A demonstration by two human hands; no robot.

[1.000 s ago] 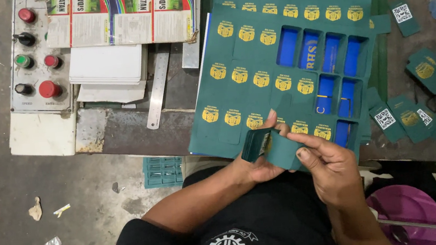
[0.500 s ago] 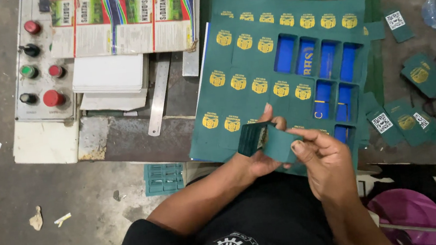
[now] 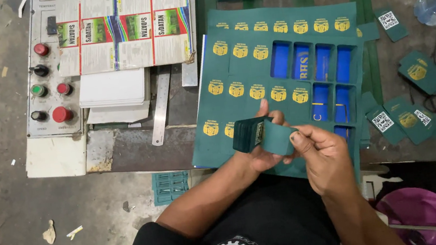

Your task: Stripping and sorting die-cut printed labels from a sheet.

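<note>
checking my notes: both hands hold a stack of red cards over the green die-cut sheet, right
Not quite: the cards are dark green, not red. The head view shows the left hand and right hand holding them over the green sheet.

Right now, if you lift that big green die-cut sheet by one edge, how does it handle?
Probably floppy: the sheet looks thin and has many punched-out windows. Likely light. It may catch or tear at the narrow strips between windows.

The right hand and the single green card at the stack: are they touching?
Touching. The head view shows the right hand with its thumb pressed on the single green card, which it holds against the stack of green cards in the left hand.
</note>
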